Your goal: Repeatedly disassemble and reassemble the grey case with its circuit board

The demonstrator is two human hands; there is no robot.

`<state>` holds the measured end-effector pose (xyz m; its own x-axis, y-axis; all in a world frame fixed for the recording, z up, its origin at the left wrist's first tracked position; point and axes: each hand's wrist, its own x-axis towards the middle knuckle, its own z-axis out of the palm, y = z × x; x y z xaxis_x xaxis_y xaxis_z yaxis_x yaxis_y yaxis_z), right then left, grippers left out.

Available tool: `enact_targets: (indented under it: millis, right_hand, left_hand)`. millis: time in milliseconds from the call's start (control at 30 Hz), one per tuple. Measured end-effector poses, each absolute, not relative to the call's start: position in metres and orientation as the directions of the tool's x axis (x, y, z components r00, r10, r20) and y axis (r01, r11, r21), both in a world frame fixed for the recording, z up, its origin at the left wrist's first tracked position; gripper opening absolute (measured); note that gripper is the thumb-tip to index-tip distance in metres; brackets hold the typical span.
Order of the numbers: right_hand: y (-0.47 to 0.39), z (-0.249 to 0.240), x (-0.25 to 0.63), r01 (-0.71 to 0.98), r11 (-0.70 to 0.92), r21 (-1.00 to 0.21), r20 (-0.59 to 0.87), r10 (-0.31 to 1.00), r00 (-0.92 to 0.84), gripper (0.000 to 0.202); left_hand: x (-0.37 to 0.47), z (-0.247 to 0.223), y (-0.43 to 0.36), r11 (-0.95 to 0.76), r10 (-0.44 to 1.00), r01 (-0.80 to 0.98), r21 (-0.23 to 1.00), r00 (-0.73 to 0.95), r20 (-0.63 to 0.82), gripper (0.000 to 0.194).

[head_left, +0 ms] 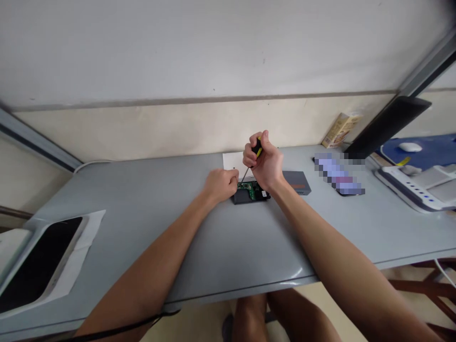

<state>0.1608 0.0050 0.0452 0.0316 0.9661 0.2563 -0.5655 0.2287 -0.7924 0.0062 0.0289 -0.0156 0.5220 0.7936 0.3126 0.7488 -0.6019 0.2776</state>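
A yellow-and-black screwdriver is gripped in my right hand, its fingers wrapped round the handle. The thin shaft slants down and left, and its tip meets the upper part of a green circuit board. This board sits in an opened black device casing lying flat on the grey table. Closed at the casing's left end, my left hand holds it by the upper left corner; the fingertips are partly hidden. Behind the casing lies a white paper, partly covered by my right hand.
A dark grey box lies just right of the casing. Further right are a phone, a small carton, a black panel and a white device. At left, a black-topped device rests on paper. A wall borders the table's back.
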Motion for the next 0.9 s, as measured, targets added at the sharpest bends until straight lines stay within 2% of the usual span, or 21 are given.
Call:
enact_targets:
  millis: [200,333,600,900]
  right_hand:
    - [0.0041,0.0432,0.1586,-0.574,0.265,-0.775,0.274,0.959,0.073,0.049]
    - [0.0048,0.0409,0.1589,-0.588,0.263,-0.765,0.303,0.953,0.032,0.047]
    - [0.0049,0.0421,0.1579,-0.563,0.281,-0.777,0.27,0.957,0.106,0.05]
    - [0.0042,0.0411,0.158,-0.57,0.273,-0.775,0.269,0.959,0.093,0.051]
  left_hand:
    - [0.0065,-0.0161,0.0281,-0.607,0.792,0.728,0.319,0.518,0.324,0.029]
    - [0.0064,-0.017,0.0288,-0.61,0.788,0.734,0.299,0.52,0.33,0.029]
    - [0.0066,-0.0166,0.029,-0.614,0.784,0.738,0.282,0.528,0.325,0.029]
    - [0.0066,-0.0166,0.0289,-0.602,0.794,0.75,0.275,0.523,0.311,0.029]
